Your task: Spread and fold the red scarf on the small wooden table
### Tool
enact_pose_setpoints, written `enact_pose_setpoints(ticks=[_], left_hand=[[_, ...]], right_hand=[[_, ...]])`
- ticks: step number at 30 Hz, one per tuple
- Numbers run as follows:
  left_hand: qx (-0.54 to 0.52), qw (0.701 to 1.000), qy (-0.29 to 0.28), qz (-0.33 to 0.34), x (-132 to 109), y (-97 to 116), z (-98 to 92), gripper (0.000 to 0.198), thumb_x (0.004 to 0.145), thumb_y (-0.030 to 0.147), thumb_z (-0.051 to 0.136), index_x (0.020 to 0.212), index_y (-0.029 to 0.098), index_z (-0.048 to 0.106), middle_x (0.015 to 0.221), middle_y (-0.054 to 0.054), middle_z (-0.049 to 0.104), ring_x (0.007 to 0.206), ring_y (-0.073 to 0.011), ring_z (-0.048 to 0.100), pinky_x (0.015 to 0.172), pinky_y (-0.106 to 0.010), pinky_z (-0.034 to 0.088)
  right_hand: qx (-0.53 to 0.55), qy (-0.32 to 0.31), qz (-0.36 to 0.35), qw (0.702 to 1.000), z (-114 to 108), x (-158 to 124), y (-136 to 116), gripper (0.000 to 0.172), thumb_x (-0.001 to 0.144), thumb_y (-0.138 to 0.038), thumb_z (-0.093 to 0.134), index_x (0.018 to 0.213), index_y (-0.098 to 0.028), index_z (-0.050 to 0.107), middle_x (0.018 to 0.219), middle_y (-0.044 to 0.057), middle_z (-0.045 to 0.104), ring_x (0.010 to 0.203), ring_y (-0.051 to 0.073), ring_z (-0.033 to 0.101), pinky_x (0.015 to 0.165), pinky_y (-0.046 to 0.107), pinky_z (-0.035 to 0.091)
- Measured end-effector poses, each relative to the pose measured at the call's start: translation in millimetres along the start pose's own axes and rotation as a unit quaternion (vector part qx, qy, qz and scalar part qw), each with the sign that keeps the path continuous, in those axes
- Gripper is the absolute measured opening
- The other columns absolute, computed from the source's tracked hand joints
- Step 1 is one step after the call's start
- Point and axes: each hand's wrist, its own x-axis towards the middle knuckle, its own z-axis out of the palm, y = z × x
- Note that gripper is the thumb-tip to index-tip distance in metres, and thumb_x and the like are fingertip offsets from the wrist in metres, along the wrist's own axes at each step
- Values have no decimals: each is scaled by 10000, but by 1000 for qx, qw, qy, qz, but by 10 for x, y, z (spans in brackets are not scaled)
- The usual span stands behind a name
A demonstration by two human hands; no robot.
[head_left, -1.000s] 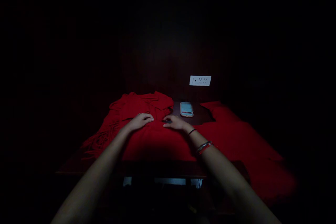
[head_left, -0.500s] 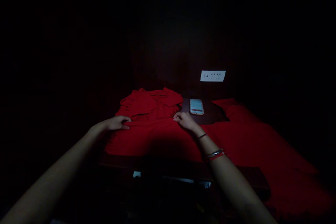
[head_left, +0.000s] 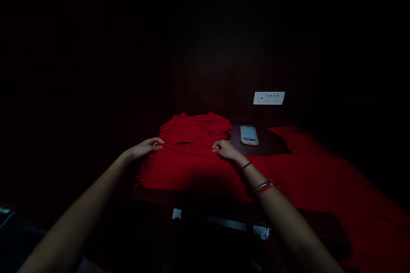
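A red fringed scarf (head_left: pixel 179 170) lies spread along a dark tabletop, its tassels hanging at the left end. My left hand (head_left: pixel 145 148) pinches the scarf's far edge near the fringe, thumb and fingers closing on the cloth. Farther right along that edge, my right hand (head_left: pixel 225 149) grips the fabric between thumb and bent fingers. Behind both hands sits a crumpled heap of red cloth (head_left: pixel 192 128); whether it joins the scarf I cannot tell. My shadow darkens the scarf's middle.
A phone (head_left: pixel 249 135) with a lit screen lies on the dark tabletop (head_left: pixel 267 148) right of the heap. Above it, a white socket plate (head_left: pixel 269 98) is on the wall. More red cloth (head_left: pixel 333 183) extends down over the right side. The surroundings are very dark.
The view has shifted slightly, so most things appear lower and farther right. My left hand is a little nearer my right hand, and both keep their hold on the scarf's edge.
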Motion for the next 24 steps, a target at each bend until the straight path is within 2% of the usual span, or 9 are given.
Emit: enact_pose_setpoints(ticks=[4, 6, 9, 11, 15, 18, 21, 24], left_hand=[[-7, 996, -81, -40, 8, 39, 23, 437, 547, 389, 627, 935, 211, 531, 917, 1, 587, 835, -159, 540, 735, -251, 415], [26, 996, -78, -41, 61, 31, 47, 391, 567, 426, 602, 878, 191, 563, 915, -16, 596, 846, -174, 537, 733, -254, 417], [53, 998, -19, -37, 171, -7, 88, 381, 557, 469, 579, 753, 142, 572, 790, -36, 610, 760, -181, 544, 691, -272, 424], [39, 999, 12, -35, 233, -46, 103, 402, 524, 463, 597, 741, 126, 562, 758, -38, 607, 719, -175, 545, 682, -276, 425], [40, 998, 17, -38, 288, -157, 89, 459, 497, 459, 615, 810, 126, 571, 852, -59, 615, 785, -180, 549, 740, -272, 416], [110, 993, 45, -15, 277, -249, 44, 525, 527, 500, 590, 921, 154, 562, 984, -70, 589, 889, -197, 531, 779, -268, 403], [246, 962, 114, 22, 188, -309, 9, 567, 561, 521, 560, 996, 158, 537, 996, -85, 569, 921, -220, 512, 796, -284, 390], [360, 909, 208, 39, -32, -323, 53, 476, 673, 520, 443, 954, 148, 539, 943, -106, 555, 899, -233, 506, 794, -307, 379]], right_hand=[[-9, 7, 25, 1000, 24, -4, 19, 206, 709, -68, 439, 799, -112, 619, 741, 36, 624, 661, 93, 538, 567, 165, 355], [-19, -3, 32, 999, 45, 16, 17, 206, 690, -48, 444, 755, -114, 628, 712, 41, 627, 643, 99, 543, 559, 170, 353], [-28, -10, 33, 999, 75, 91, -2, 146, 685, -97, 496, 735, -132, 629, 702, 39, 628, 635, 106, 548, 543, 175, 347], [-30, -8, 38, 999, 92, 144, -7, 128, 688, -112, 510, 737, -139, 625, 719, 40, 632, 656, 107, 556, 543, 170, 347], [-34, -1, 51, 998, 149, 178, 30, 117, 698, -104, 502, 720, -139, 612, 738, 48, 634, 688, 108, 568, 563, 165, 353], [-45, 7, 62, 997, 207, 138, 56, 127, 715, -107, 482, 741, -138, 603, 735, 58, 626, 692, 120, 567, 587, 183, 361], [-57, 26, 66, 996, 234, 92, 22, 156, 747, -136, 456, 845, -135, 578, 830, 80, 605, 766, 134, 550, 652, 209, 369], [-69, 66, 10, 995, 235, 63, -75, 183, 762, -194, 472, 921, -149, 550, 953, 85, 553, 879, 144, 499, 748, 240, 358]])
